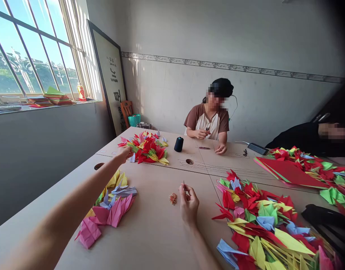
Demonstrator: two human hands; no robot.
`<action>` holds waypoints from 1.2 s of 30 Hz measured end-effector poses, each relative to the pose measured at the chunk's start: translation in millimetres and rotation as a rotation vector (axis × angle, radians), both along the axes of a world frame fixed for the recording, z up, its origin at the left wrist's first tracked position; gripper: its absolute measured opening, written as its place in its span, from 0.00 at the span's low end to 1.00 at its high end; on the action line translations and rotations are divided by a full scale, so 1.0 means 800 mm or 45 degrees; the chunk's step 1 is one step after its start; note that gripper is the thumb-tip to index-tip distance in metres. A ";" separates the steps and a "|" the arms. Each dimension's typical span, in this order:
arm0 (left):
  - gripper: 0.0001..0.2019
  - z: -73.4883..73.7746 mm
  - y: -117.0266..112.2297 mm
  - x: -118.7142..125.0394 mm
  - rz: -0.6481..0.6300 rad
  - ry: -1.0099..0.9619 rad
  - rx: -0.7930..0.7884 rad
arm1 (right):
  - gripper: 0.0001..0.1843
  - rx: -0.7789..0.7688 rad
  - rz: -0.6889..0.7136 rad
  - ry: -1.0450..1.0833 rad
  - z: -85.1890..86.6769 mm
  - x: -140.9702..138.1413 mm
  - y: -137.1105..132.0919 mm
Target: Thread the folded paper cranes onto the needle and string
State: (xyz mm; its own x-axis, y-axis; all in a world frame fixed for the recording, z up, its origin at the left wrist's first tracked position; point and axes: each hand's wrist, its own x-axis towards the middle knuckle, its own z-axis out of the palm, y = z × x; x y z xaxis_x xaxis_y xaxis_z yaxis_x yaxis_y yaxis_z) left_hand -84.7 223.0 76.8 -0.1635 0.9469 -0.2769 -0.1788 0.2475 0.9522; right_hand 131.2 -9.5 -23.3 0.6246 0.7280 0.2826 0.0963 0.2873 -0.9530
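Note:
My left hand (125, 153) is stretched far across the table and its fingers close on a folded paper piece at the near edge of the far pile of paper cranes (147, 148). Near the table's middle, my right hand (188, 202) pinches a thin needle (184, 185) upright between thumb and fingers. A small heap of orange beads (173, 198) lies just left of that hand. A string of pink, yellow and lilac cranes (110, 210) lies under my left arm.
A large heap of coloured cranes (262, 221) covers the table (152, 232) at the right. A black thread spool (178, 144) stands far off. One person sits opposite, handling red paper; another leans on the right by red sheets (287, 170).

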 end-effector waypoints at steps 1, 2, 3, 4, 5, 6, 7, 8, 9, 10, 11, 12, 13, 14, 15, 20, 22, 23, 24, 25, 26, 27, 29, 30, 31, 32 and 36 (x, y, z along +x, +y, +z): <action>0.16 0.001 0.009 0.004 0.006 0.009 0.001 | 0.22 -0.006 0.005 0.009 -0.001 0.001 0.001; 0.17 0.003 0.018 0.008 0.010 0.014 0.006 | 0.22 -0.012 0.008 0.018 -0.003 0.002 0.002; 0.17 0.007 0.027 0.014 0.012 0.017 0.013 | 0.22 -0.015 0.007 0.025 -0.004 0.002 0.003; 0.17 0.012 0.036 0.019 0.014 0.019 0.023 | 0.22 -0.015 0.002 0.031 -0.005 0.003 0.004; 0.17 0.017 0.044 0.025 0.015 0.020 0.035 | 0.22 -0.011 -0.006 0.036 -0.005 0.004 0.004; 0.16 0.022 0.051 0.030 0.012 0.019 0.049 | 0.22 -0.006 -0.013 0.039 -0.006 0.004 0.005; 0.15 0.027 0.058 0.035 0.005 0.017 0.068 | 0.21 -0.001 -0.017 0.043 -0.006 0.005 0.005; 0.14 0.031 0.063 0.038 -0.007 0.015 0.089 | 0.21 0.005 -0.019 0.047 -0.007 0.005 0.006; 0.12 0.034 0.066 0.040 -0.025 0.012 0.113 | 0.21 0.007 -0.018 0.052 -0.008 0.006 0.006; 0.11 0.036 0.067 0.040 -0.051 0.013 0.137 | 0.21 0.008 -0.017 0.057 -0.008 0.006 0.006; 0.09 0.038 0.066 0.038 -0.082 0.018 0.157 | 0.20 0.008 -0.017 0.061 -0.009 0.006 0.007; 0.08 0.040 0.063 0.035 -0.120 0.030 0.173 | 0.20 0.008 -0.017 0.062 -0.010 0.007 0.007; 0.07 0.041 0.058 0.030 -0.163 0.050 0.183 | 0.20 0.007 -0.018 0.060 -0.010 0.007 0.007; 0.06 0.042 0.051 0.024 -0.208 0.075 0.188 | 0.20 0.008 -0.019 0.056 -0.011 0.007 0.007; 0.06 0.043 0.043 0.016 -0.247 0.098 0.185 | 0.20 0.009 -0.021 0.051 -0.011 0.007 0.008; 0.12 0.042 -0.008 -0.035 -0.738 0.724 0.168 | 0.21 0.011 -0.054 0.049 -0.007 0.006 0.006; 0.13 0.035 -0.027 -0.052 -0.988 1.127 0.219 | 0.21 0.005 -0.059 0.036 -0.005 0.005 0.005; 0.13 0.030 -0.036 -0.058 -1.065 1.267 0.258 | 0.21 0.003 -0.062 0.029 -0.005 0.004 0.004; 0.13 0.025 -0.044 -0.063 -1.117 1.359 0.296 | 0.20 0.003 -0.064 0.022 -0.004 0.004 0.004; 0.13 0.019 -0.052 -0.066 -1.140 1.416 0.333 | 0.20 0.004 -0.066 0.017 -0.004 0.004 0.003; 0.14 0.014 -0.060 -0.068 -1.154 1.468 0.365 | 0.20 0.006 -0.069 0.015 -0.003 0.004 0.003; 0.15 0.010 -0.066 -0.068 -1.167 1.531 0.388 | 0.20 0.007 -0.068 0.015 -0.003 0.003 0.002; 0.18 0.004 -0.077 -0.067 -1.208 1.730 0.424 | 0.21 0.004 -0.067 0.013 -0.002 0.003 0.001; 0.19 0.002 -0.081 -0.067 -1.225 1.843 0.450 | 0.21 0.002 -0.069 0.010 -0.002 0.003 0.001; 0.19 0.001 -0.084 -0.066 -1.227 1.934 0.479 | 0.21 0.003 -0.072 0.007 -0.002 0.003 0.001; 0.18 0.000 -0.086 -0.065 -1.212 1.990 0.508 | 0.21 0.005 -0.076 0.002 -0.002 0.003 0.001; 0.18 -0.006 -0.088 -0.065 -1.149 1.959 0.503 | 0.21 0.014 -0.072 0.003 -0.003 0.003 0.000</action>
State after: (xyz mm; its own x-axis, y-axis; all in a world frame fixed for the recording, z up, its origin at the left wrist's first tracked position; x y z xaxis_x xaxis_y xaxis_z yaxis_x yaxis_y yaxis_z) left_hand -136.7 152.7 71.7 0.5123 0.8447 -0.1550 0.8577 -0.4941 0.1422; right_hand 133.9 -9.3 -26.0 0.6653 0.6884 0.2891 0.1106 0.2920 -0.9500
